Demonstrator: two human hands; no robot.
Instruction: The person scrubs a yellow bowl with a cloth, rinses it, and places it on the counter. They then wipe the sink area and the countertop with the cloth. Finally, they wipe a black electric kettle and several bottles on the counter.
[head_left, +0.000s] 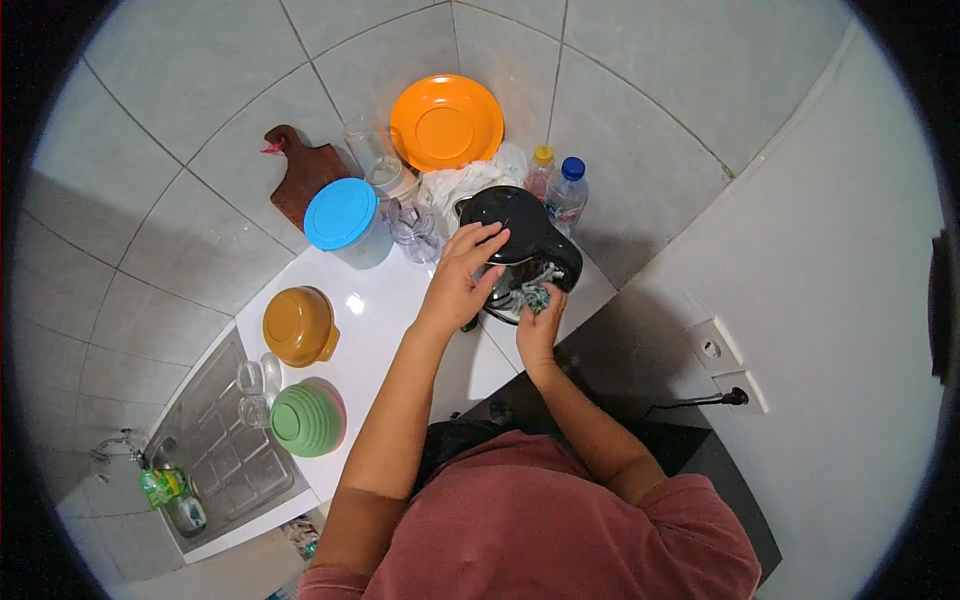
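Observation:
A black kitchen appliance (506, 217) with a rounded top and a side handle, possibly an electric kettle or a fryer, stands on the white counter. My left hand (461, 277) rests against its top with the fingers spread. Lower down, my right hand (541, 319) grips a crumpled grey-green cloth (534, 294) at the side beneath the handle. Part of the appliance's lower body is hidden by the cloth and both hands.
Behind stand an orange plate (447, 124), a wooden cutting board (300, 176), a blue-lidded container (343, 217) and plastic bottles (568, 191). Leftward are an amber bowl (294, 326), green bowl (305, 420), glasses (253, 411) and a steel sink (225, 450). A plug (735, 396) sits in the right wall.

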